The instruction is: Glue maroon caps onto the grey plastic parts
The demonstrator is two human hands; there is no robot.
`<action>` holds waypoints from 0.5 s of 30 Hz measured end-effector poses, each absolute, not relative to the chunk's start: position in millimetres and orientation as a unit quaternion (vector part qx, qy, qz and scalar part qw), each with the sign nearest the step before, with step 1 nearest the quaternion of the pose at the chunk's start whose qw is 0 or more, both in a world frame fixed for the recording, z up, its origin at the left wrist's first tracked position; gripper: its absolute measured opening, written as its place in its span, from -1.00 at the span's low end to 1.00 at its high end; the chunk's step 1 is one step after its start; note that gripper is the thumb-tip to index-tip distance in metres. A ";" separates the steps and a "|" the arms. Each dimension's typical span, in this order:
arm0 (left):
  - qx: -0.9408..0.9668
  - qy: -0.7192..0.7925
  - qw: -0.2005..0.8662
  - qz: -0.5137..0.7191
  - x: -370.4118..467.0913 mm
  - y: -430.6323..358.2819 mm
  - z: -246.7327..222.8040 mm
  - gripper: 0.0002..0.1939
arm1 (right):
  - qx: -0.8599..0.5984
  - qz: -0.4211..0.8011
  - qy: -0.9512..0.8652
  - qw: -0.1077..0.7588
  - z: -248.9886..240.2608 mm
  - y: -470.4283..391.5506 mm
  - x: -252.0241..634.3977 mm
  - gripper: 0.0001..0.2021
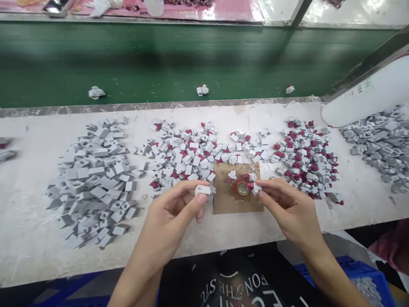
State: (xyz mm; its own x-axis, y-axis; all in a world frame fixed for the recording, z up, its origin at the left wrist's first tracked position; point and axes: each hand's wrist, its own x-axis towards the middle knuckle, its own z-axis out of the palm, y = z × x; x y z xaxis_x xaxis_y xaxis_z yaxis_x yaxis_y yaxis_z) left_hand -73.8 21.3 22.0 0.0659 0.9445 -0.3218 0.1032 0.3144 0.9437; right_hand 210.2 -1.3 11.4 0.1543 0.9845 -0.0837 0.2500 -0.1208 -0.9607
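My left hand (179, 213) pinches a light grey plastic part (204, 190) between thumb and fingers, left of a brown cardboard piece (238, 207). Over the cardboard's right edge, my right hand (287, 209) holds a small white-and-red part (255, 188) at its fingertips. The two held parts are apart. A bottle cap (243, 188) with a red surround sits on the cardboard, with a small white-and-red piece (231, 175) beside it. Behind the cardboard and to its left lies a pile of white-and-red parts (188, 151).
Grey blocks (99, 183) are heaped at the left, more white-and-red parts (306, 157) at the right, grey parts (380, 145) at far right. Beyond the table (179, 245) runs a green belt (153, 59) carrying three small parts. A white cylinder (367, 91) leans in at right.
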 end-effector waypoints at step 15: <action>0.455 0.619 0.502 0.397 -48.3 21.9 35.4 -0.88 | -0.591 0.344 -0.608 0.403 20.0 3.2 206.1 -0.73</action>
